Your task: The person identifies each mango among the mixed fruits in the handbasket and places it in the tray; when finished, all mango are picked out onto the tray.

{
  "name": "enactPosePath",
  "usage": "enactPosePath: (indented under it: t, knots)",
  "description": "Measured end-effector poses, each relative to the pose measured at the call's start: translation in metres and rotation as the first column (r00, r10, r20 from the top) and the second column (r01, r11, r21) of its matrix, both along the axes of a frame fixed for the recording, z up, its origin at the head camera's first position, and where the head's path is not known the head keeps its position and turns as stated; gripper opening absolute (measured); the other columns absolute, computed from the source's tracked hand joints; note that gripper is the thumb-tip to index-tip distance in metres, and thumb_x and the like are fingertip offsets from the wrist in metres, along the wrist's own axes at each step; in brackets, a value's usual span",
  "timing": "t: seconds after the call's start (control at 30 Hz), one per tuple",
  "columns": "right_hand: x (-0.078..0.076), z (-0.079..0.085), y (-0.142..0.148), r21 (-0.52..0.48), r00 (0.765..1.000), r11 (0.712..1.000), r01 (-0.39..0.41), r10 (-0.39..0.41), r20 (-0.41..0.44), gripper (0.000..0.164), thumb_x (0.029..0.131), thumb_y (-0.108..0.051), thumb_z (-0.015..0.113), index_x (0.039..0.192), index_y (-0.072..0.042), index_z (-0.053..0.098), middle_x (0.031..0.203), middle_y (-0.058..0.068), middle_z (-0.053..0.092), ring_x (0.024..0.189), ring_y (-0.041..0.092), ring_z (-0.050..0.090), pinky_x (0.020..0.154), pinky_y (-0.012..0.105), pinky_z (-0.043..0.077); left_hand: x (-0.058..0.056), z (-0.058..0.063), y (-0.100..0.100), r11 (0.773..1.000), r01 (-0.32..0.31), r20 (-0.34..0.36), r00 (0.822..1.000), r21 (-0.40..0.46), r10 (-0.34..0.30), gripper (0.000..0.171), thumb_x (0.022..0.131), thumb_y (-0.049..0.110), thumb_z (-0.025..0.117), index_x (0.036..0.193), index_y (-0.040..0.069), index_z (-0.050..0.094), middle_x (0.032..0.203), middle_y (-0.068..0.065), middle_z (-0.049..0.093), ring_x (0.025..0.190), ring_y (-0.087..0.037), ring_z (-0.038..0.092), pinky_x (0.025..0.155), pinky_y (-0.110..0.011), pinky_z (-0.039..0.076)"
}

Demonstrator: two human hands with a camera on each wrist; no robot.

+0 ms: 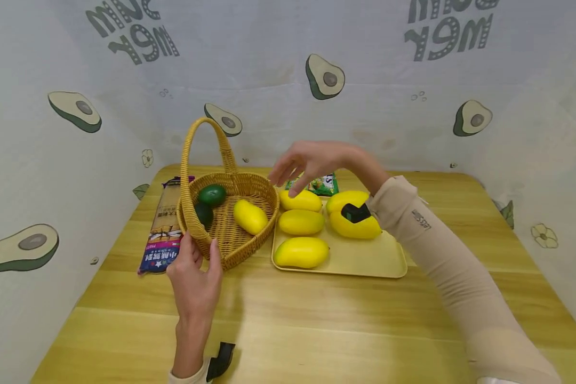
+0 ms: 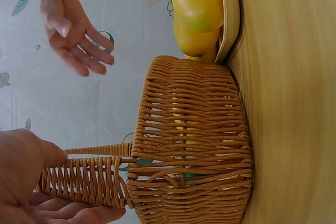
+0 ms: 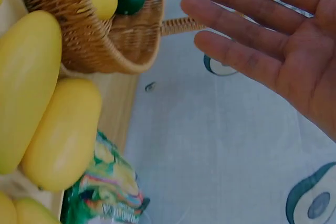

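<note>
A woven wicker basket point(image 1: 252, 250) with a tall arched handle stands on the table. My left hand point(image 1: 195, 277) grips the base of its handle point(image 2: 86, 179), thumb on one side and fingers on the other. Inside the basket lie a yellow mango point(image 1: 250, 217) and two dark green fruits point(image 1: 212, 196). My right hand point(image 1: 307, 162) hovers in the air above the tray's back left corner, right of the basket. Its fingers are extended, and the palm point(image 3: 310, 61) shows nothing held.
Right of the basket, a pale yellow tray point(image 1: 360, 261) carries several mangoes point(image 1: 301, 252). Behind it lies a green snack packet point(image 1: 324, 185), partly hidden. A pasta packet point(image 1: 165, 224) lies left of the basket. A printed cloth point(image 1: 269, 64) hangs behind the wooden table point(image 1: 317, 330).
</note>
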State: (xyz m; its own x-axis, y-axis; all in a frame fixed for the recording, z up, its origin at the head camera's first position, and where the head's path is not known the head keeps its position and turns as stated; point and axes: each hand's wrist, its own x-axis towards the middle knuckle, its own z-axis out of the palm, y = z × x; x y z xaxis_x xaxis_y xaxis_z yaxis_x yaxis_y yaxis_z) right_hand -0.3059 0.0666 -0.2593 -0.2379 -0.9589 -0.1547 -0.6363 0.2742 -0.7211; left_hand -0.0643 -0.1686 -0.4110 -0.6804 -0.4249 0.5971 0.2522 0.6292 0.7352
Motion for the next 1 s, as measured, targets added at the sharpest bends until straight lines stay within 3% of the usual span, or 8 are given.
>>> enactPosePath:
  t: [0.2,0.33,0.5,0.7,1.0]
  knots:
    - [-0.016,-0.004,-0.056,0.059,0.995,0.997,-0.049,0.044,0.089,0.045,0.098,-0.003,0.079,0.141,0.005,0.067,0.139,0.02,0.071,0.13,0.035,0.068,0.113,0.042,0.055,0.002,0.0,-0.001,1.0,-0.011,0.02,1.0,-0.008,0.011,0.045,0.099,0.002,0.077,0.138,-0.012,0.062,0.122,-0.03,0.075,0.113,-0.04,0.074,0.089,-0.044,0.061]
    - [-0.027,-0.015,-0.086,0.095,0.989,0.995,-0.024,0.01,0.146,0.042,0.098,-0.004,0.079,0.138,0.004,0.069,0.135,0.02,0.073,0.125,0.031,0.071,0.111,0.037,0.057,0.001,0.0,-0.001,1.0,-0.009,0.007,1.0,-0.02,0.01,0.04,0.098,0.001,0.077,0.134,-0.013,0.063,0.114,-0.029,0.077,0.108,-0.039,0.077,0.087,-0.044,0.063]
    - [-0.039,-0.031,-0.114,0.137,0.988,0.99,0.032,-0.052,0.143,0.043,0.099,-0.007,0.079,0.139,0.002,0.069,0.135,0.018,0.074,0.124,0.025,0.071,0.108,0.035,0.058,0.0,0.0,0.0,1.0,-0.002,0.003,1.0,-0.018,0.002,0.039,0.098,0.001,0.076,0.132,-0.012,0.064,0.112,-0.028,0.078,0.106,-0.039,0.077,0.085,-0.048,0.064]
    - [-0.051,-0.051,-0.136,0.245,0.986,0.964,0.105,-0.132,0.1,0.051,0.1,-0.013,0.079,0.147,0.002,0.064,0.144,0.015,0.069,0.128,0.021,0.067,0.109,0.032,0.055,-0.001,0.001,-0.001,1.0,0.004,0.016,1.0,-0.017,-0.004,0.04,0.1,0.005,0.075,0.134,-0.013,0.063,0.118,-0.03,0.076,0.11,-0.04,0.076,0.087,-0.047,0.064]
    - [-0.057,-0.078,-0.152,0.314,0.949,0.933,0.177,-0.247,0.199,0.05,0.101,-0.01,0.077,0.148,0.002,0.063,0.143,0.015,0.067,0.117,0.021,0.063,0.119,0.049,0.049,-0.003,0.001,-0.002,1.0,0.016,-0.008,1.0,0.002,-0.016,0.041,0.1,0.003,0.075,0.135,-0.014,0.062,0.121,-0.031,0.075,0.113,-0.041,0.074,0.088,-0.05,0.063]
